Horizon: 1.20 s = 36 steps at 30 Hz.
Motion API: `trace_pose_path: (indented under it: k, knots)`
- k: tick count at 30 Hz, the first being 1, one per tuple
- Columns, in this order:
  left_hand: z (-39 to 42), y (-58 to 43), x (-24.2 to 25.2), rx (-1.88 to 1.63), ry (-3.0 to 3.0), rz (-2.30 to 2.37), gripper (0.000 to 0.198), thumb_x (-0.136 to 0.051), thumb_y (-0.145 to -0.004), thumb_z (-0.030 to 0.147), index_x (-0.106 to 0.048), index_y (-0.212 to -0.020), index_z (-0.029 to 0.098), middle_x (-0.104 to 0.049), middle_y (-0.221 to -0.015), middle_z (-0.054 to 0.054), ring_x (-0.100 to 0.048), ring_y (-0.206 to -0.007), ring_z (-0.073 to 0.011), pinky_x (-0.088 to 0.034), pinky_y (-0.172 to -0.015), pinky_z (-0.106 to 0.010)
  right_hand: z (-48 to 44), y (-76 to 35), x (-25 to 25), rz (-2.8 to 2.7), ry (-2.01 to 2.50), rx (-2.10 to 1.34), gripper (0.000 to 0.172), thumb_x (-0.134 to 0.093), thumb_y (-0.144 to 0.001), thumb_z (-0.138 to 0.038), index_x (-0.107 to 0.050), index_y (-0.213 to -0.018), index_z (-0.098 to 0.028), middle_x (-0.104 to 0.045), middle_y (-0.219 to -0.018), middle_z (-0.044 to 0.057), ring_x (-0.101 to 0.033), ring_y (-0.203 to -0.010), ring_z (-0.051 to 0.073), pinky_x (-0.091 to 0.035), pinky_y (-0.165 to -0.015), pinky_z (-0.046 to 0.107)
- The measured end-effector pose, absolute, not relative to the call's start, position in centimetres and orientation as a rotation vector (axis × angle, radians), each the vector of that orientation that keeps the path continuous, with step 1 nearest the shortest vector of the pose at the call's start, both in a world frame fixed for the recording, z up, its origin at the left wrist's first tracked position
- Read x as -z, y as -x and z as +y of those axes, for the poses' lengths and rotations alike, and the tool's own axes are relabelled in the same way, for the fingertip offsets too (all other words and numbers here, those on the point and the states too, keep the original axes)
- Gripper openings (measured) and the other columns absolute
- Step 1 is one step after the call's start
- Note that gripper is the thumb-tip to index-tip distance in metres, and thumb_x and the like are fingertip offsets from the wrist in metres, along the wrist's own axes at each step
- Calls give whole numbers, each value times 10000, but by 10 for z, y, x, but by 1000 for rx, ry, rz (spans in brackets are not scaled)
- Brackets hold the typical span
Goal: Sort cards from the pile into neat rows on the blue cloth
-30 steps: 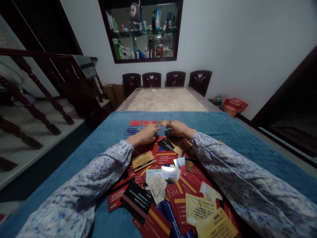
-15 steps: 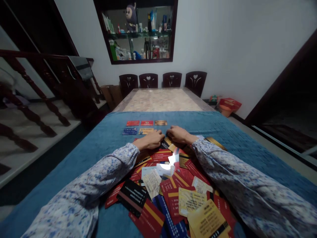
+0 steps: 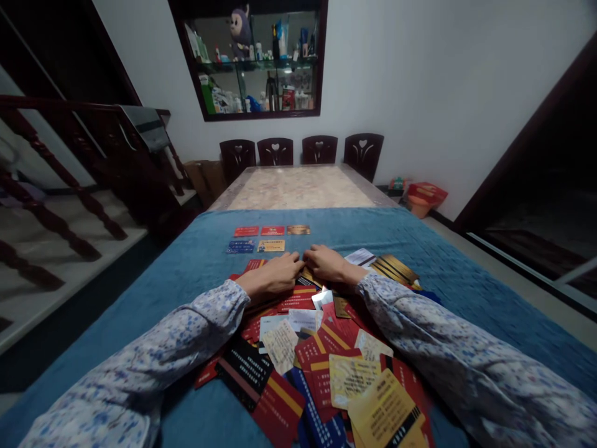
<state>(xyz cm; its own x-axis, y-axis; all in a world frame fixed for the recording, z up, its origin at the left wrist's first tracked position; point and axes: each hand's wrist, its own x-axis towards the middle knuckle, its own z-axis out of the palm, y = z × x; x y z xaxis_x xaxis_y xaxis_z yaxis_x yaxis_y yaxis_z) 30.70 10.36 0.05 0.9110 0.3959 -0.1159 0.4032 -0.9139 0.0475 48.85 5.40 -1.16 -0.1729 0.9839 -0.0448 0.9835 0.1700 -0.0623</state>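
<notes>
Left fingers and right fingers curled, card pile beneath, any grip unclear

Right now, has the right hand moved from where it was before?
Yes, the right hand has moved back toward the camera, away from the far row's gold card.
</notes>
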Motion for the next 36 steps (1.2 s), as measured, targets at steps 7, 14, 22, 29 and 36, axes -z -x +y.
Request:
trace_pose_path:
  k: [7, 14, 22, 29, 36]
  knots:
    - [92, -299, -6, 138, -2983, 577, 208, -416, -980, 197, -621, -1013, 183, -622, -1100, -115, -577, -916, -232, -453, -790, -356, 37, -475, 2, -2436, 2010, -105, 298, -486, -984, -202, -682, -1200, -139, -693, -1178, 166, -681, -1012, 259, -448, -811, 297]
    - [86, -305, -17, 254, -2968, 678, 220, -462, -931, 174, -675, -982, 184, -667, -1040, -108, -641, -860, -221, -469, -728, -323, 25, -484, -6, -2428, 1918, -203, 326, -515, -982, -158, -687, -1259, -145, -685, -1207, 157, -678, -1050, 228, -457, -834, 261]
    - [85, -341, -20, 23, -3045, 712, 292, -470, -979, 249, -704, -1120, 146, -680, -1163, -152, -668, -1065, -268, -528, -881, -340, 29, -544, -10, -2314, 1974, -156, 400, -525, -920, -58, -724, -1251, -162, -715, -1232, 128, -659, -1156, 225, -450, -944, 249]
    - [88, -381, -17, -57, -3034, 378, 426, -495, -855, 65, -691, -1215, 181, -688, -1289, -117, -629, -1186, -254, -500, -1022, -345, 23, -582, -9, -2248, 2097, -124, 410, -603, -874, -108, -732, -1256, -181, -729, -1238, 133, -677, -1118, 244, -461, -905, 263]
    - [86, -399, -12, 29, -3002, 270, 441, -476, -857, 75, -695, -1211, 220, -672, -1361, -100, -599, -1236, -272, -500, -998, -397, 23, -595, -2, -2275, 2156, -176, 429, -623, -841, -155, -736, -1252, -201, -735, -1213, 131, -684, -1088, 248, -464, -856, 261]
